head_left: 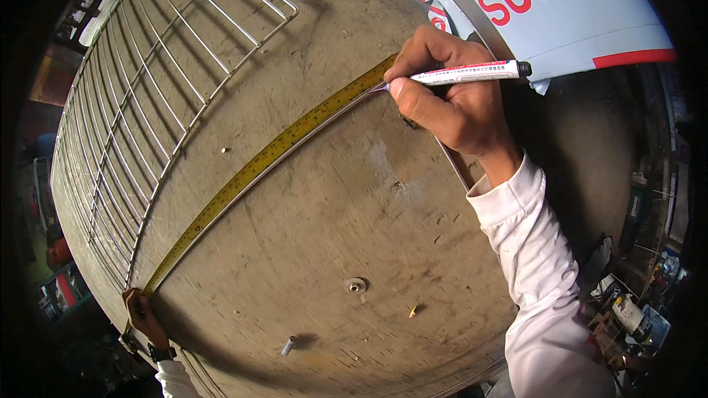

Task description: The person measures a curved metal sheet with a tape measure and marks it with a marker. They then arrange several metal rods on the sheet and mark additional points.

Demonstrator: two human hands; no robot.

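My right hand [464, 99] grips a white marker pen [464, 74] with a black end, its tip down at a thin metal rod [251, 185]. Along that rod lies a yellow tape measure blade [295, 131], stretched diagonally from lower left to upper middle. The thumb and fingers of my right hand are close to the blade's upper end. At the lower left, my left hand [141, 315], with a dark watch on the wrist, is closed around the blade's other end. What its fingers press there besides the blade is partly hidden.
A wire rack [175, 155] of parallel rods covers the table's left side. A film-covered sheet [590, 37] with red print lies at upper right. On the worn tabletop [310, 236] sit a round metal fitting [355, 286], a small cylinder [288, 346] and a yellow scrap [413, 311].
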